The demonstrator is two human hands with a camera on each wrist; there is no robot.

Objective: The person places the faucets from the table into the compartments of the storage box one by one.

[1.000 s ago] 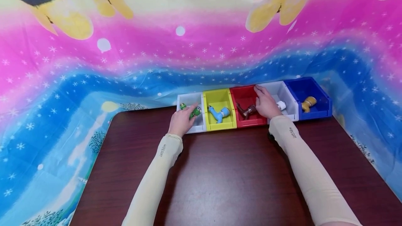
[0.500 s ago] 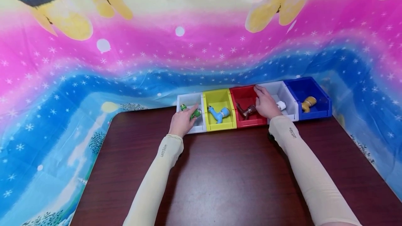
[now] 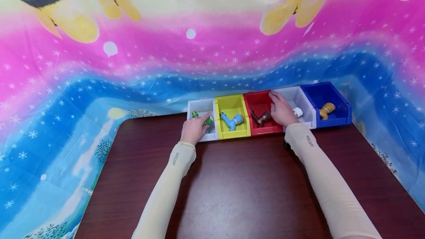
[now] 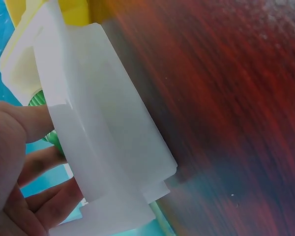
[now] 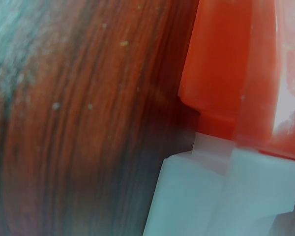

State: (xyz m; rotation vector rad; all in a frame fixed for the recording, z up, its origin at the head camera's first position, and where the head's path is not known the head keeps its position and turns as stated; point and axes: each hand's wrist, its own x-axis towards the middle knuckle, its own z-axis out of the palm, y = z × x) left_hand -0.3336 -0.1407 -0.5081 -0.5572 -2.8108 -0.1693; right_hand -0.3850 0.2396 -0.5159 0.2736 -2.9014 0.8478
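Note:
In the head view my left hand (image 3: 193,129) reaches into the white bin (image 3: 212,137) at the left end of the row. Its thumb and fingers are around a green tap-shaped piece (image 3: 208,120) with ribbed ends. The left wrist view shows the thumb across the green piece (image 4: 38,99), behind the bin's front wall (image 4: 103,123), which hides the rest. My right hand (image 3: 282,110) rests over the side between the red bin (image 3: 262,99) and the second white bin (image 3: 310,115), fingers extended toward the back. A brown tap-shaped piece (image 3: 260,119) lies beside it in the red bin.
A blue tap-shaped piece (image 3: 232,121) lies in the yellow bin (image 3: 232,100). There is a white piece (image 3: 297,112) in the second white bin and a golden-yellow one (image 3: 327,110) in the blue bin (image 3: 345,115). The joined bins stand along the back of the dark wooden table (image 3: 239,187).
My left hand has shifted slightly to the right, and the green piece sits a little lower in its bin. My right hand has stayed in place.

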